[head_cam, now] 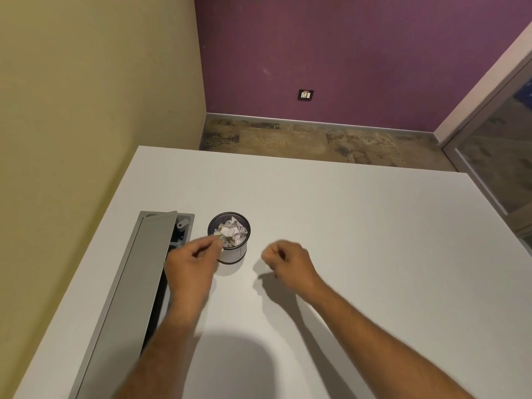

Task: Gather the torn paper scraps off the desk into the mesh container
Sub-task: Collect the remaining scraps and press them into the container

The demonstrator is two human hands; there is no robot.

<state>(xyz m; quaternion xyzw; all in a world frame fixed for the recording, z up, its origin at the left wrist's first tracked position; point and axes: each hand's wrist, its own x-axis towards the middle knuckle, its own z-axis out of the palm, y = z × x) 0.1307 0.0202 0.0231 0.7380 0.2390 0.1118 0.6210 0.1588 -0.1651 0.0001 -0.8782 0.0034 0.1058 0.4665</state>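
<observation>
Desk (359, 240): a white top fills the lower part of the view, set into a corner against a yellowish wall on the left, with a purple wall farther back.

Cup (229, 238): a small round black mesh cup stands upright on the desk, left of centre. A pale label band shows on its near side.

Paper scraps (231, 232): crumpled white and yellowish pieces fill the cup almost to the rim.

Left hand (191, 262): it sits at the cup's near-left edge, fingers curled and thumb and fingertips pinched together right at the rim. The fingertips are blurred, so I cannot tell whether a scrap is held between them.

Right hand (288, 262): it is curled into a loose fist a little above the desk, to the right of the cup and apart from it. Whether it holds anything I cannot tell; the fingers hide the palm.

Cable tray (149, 272): a long grey flap lies along the desk's left side, propped partly open, with a dark slot and some fittings showing beside it. It runs just beside the left hand and wrist, close to the cup.

Shadows: both forearms and the person's head cast soft grey patches on the near part of the desk.

Wall socket (305, 95): a small dark plate sits low on the purple wall.

Floor (316, 139): mottled brown, beyond the far desk edge.

Glass panel (495, 145): framed, at the right edge.
</observation>
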